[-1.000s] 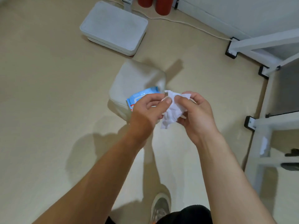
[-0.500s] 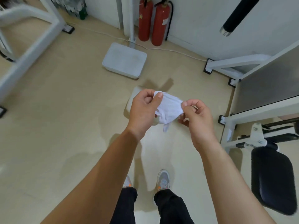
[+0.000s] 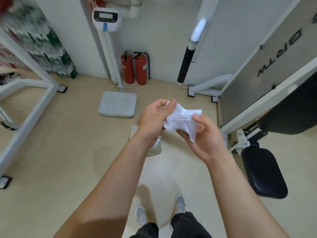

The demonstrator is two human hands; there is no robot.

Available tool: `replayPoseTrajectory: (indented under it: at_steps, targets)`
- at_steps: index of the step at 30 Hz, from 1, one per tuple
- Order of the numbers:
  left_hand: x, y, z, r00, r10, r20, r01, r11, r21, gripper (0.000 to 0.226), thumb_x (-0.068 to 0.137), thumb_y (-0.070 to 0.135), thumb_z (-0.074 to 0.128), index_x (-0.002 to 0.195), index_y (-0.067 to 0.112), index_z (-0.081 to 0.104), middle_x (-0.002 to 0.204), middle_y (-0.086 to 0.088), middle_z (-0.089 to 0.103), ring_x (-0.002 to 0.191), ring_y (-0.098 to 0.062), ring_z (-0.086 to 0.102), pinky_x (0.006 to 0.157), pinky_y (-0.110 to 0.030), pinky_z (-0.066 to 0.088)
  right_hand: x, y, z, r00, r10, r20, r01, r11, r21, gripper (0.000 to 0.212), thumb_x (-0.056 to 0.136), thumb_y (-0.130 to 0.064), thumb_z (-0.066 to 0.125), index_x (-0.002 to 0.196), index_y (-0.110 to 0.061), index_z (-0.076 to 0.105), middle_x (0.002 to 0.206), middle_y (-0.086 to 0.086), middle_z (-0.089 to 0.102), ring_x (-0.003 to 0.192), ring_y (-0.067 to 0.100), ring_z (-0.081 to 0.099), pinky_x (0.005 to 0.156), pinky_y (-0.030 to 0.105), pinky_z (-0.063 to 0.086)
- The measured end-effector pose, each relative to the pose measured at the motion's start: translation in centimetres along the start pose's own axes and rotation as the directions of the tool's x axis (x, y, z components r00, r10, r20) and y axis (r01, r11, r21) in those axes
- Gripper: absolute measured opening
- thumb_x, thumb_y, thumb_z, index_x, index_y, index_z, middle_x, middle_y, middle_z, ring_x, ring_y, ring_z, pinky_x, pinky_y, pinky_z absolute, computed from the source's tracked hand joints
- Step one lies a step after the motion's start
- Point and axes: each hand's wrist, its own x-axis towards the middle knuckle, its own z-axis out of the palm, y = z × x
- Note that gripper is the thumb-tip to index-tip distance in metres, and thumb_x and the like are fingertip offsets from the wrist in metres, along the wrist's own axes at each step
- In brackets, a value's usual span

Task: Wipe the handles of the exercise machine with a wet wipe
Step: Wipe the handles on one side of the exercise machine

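at the centre of the frame, the left hand [image 3: 154, 117] and right hand [image 3: 204, 134] are both pinching the crumpled wet wipe [image 3: 181, 121], apparently spreading it open. no wiping yet; next it needs carrying to the black handle [image 3: 186, 63] at upper right.

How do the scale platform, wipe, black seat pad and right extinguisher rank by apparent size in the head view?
1. black seat pad
2. scale platform
3. wipe and right extinguisher: look alike; the wipe is far nearer, so unranked.
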Motion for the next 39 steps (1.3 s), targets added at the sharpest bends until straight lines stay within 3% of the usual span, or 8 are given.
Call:
replayPoseTrajectory:
  at_steps: [4,7,11,16,25,31,35,39]
  targets:
    - [0.4,0.9,1.2,0.951,-0.122,0.285,0.187,0.959,-0.214,0.035,0.086,0.045,0.069,0.097,0.012,0.068,0.09,-0.008,0.071,0.086,-0.026,0.068,0.077,-0.035,0.054,-0.2,-1.4,-0.6,1.0,-0.019,-0.022,0.019,0.999,0.036,0.033,0.077,-0.017,0.073,0.104,-0.003,0.059,0.123,0.03,0.054,0.126,0.05,0.052,0.115,0.057,0.032]
    - [1.7,1.0,1.9,0.915,-0.107,0.39,0.212,0.948,-0.238,0.036,0.085,0.028,0.076,0.113,0.008,0.066,0.1,-0.008,0.071,0.093,-0.021,0.071,0.083,-0.03,0.058,0.3,-3.0,-2.0,0.997,-0.01,-0.08,0.006,0.999,-0.045,0.041,0.07,-0.014,0.082,0.102,-0.008,0.057,0.109,0.024,0.054,0.109,0.039,0.054,0.103,0.054,0.047]
    - [4.8,1.7,2.9,0.924,-0.198,0.327,0.261,0.952,-0.161,0.053,0.084,0.002,0.073,0.135,0.005,0.059,0.119,-0.015,0.068,0.105,-0.026,0.067,0.097,-0.035,0.056,2.2,-5.8,-4.4,0.998,-0.054,-0.02,0.055,0.995,0.086,0.025,0.081,0.004,0.063,0.084,-0.015,0.048,0.093,0.016,0.06,0.085,0.03,0.066,0.065,0.034,0.057]
    - [8.6,3.1,4.1,0.95,-0.272,0.153,0.284,0.957,-0.06,0.035,0.096,0.0,0.063,0.13,0.007,0.066,0.094,-0.006,0.069,0.063,-0.007,0.062,0.05,-0.013,0.047,6.2,-9.7,-6.6,0.997,0.007,0.077,-0.024,0.975,0.223,0.039,0.081,0.011,0.054,0.107,-0.018,0.055,0.086,0.01,0.064,0.08,0.025,0.067,0.069,0.035,0.059]
    - [12.3,4.4,4.0,0.891,-0.33,0.312,0.384,0.914,-0.13,0.022,0.082,0.022,0.073,0.1,0.013,0.079,0.089,-0.005,0.065,0.072,-0.014,0.058,0.061,-0.023,0.044,11.2,-13.1,-5.8,0.992,0.05,0.116,-0.036,0.992,-0.122,0.038,0.075,0.004,0.064,0.107,-0.016,0.06,0.079,0.008,0.067,0.064,0.022,0.065,0.053,0.027,0.053]
    - [14.8,4.7,2.1,0.844,-0.389,0.369,0.383,0.919,0.093,0.027,0.086,0.023,0.069,0.111,0.014,0.071,0.085,-0.001,0.062,0.073,-0.012,0.057,0.059,-0.02,0.047,13.6,-13.2,-5.0,0.991,-0.061,0.115,0.054,0.997,0.058,0.049,0.078,0.007,0.061,0.123,-0.014,0.06,0.079,0.009,0.057,0.069,0.019,0.063,0.067,0.029,0.057]
    - [17.0,5.1,0.4,0.904,-0.249,0.346,0.306,0.945,-0.119,0.036,0.083,0.01,0.067,0.118,0.004,0.068,0.102,-0.011,0.072,0.092,-0.022,0.067,0.086,-0.033,0.054,15.1,-12.3,-2.8,0.996,-0.074,0.046,0.071,0.995,0.066,0.051,0.077,0.011,0.057,0.123,-0.011,0.06,0.067,0.0,0.059,0.057,0.01,0.058,0.062,0.024,0.054]
    - [19.5,7.2,-2.8,0.888,-0.229,0.399,0.33,0.921,-0.208,0.052,0.083,0.006,0.062,0.133,-0.007,0.055,0.112,-0.019,0.068,0.096,-0.028,0.067,0.077,-0.035,0.057,17.2,-10.4,0.6,0.987,-0.121,-0.109,0.132,0.986,0.101,0.044,0.08,0.012,0.048,0.115,-0.013,0.061,0.067,-0.004,0.058,0.06,0.013,0.056,0.064,0.027,0.047]
